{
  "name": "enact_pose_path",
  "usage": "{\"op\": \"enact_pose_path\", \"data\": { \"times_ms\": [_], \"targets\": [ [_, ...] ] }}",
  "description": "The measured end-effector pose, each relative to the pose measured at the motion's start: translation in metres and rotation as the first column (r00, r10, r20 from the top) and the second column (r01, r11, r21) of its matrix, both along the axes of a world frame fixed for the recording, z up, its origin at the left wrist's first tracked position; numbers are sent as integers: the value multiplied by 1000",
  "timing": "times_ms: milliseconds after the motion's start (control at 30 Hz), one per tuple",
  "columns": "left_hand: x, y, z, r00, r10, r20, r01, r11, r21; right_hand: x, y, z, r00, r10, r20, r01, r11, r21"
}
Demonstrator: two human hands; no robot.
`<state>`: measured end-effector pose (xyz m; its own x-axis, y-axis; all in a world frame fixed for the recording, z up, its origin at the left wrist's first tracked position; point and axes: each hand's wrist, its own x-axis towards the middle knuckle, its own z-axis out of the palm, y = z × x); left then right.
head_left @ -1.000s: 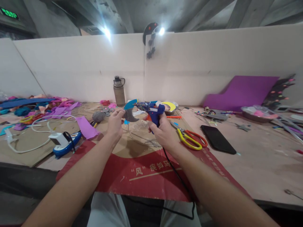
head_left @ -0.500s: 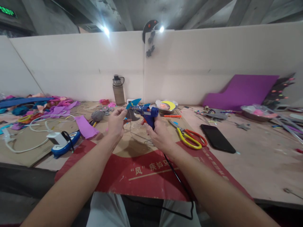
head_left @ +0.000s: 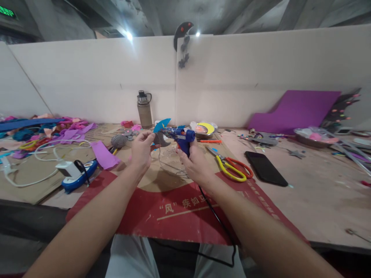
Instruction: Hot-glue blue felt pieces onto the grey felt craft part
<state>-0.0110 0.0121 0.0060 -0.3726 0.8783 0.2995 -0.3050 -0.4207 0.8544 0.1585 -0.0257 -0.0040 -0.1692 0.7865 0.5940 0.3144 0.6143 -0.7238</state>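
Note:
My right hand [head_left: 189, 159] is closed round the handle of a blue hot glue gun [head_left: 183, 138], whose nozzle points left. In my left hand [head_left: 143, 150], thumb and fingers pinch a small craft piece with a blue fan-shaped part [head_left: 161, 125] and a grey star-like part [head_left: 161, 140]. The gun's tip is at this piece; whether it touches I cannot tell. A thin grey string [head_left: 161, 162] trails down from the piece onto the cardboard. From the gun's handle a black cord [head_left: 216, 214] runs down over the table edge.
Scissors with yellow and red handles [head_left: 233, 170] and a black phone [head_left: 265, 168] lie to the right. A blue power strip [head_left: 80, 177] with a white plug sits left, near felt scraps [head_left: 104, 155]. Behind stand a bottle [head_left: 144, 110] and a bowl [head_left: 204, 131].
The blue part in my left hand has tilted more upright, and more of the grey part shows. The glue gun stays at almost the same spot.

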Motion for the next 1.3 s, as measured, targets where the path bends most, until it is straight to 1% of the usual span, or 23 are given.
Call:
{"op": "enact_pose_path", "data": {
  "times_ms": [233,433,500,600,667,900,1167,1300],
  "targets": [
    [0,0,0,1000,-9,-17,9,1000,-1,0,-1,0,1000,5,11,-5,1000,9],
    [0,-1,0,999,-13,-45,13,1000,2,-3,-4,2,999,13,38,-16,996,88],
    [1,-1,0,999,-9,-38,9,1000,-4,-2,-3,1,1000,4,28,-6,998,68],
    [1,-2,1,1000,6,-29,-6,1000,-15,-1,-1,-1,1000,-12,11,12,1000,-4],
    [1,-2,2,1000,10,-26,-10,1000,-12,0,0,-3,1000,-15,-2,15,1000,-28],
    [1,-3,2,1000,2,-11,-2,1000,-8,1,0,-3,998,-19,-61,19,1000,-4],
    [2,-4,3,1000,-4,-28,4,1000,-6,-2,-3,-2,1000,-12,-22,12,1000,-4],
    [3,-4,3,1000,6,-23,-7,1000,-3,-1,-3,-3,1000,-5,-30,5,1000,0]
  ]
}}
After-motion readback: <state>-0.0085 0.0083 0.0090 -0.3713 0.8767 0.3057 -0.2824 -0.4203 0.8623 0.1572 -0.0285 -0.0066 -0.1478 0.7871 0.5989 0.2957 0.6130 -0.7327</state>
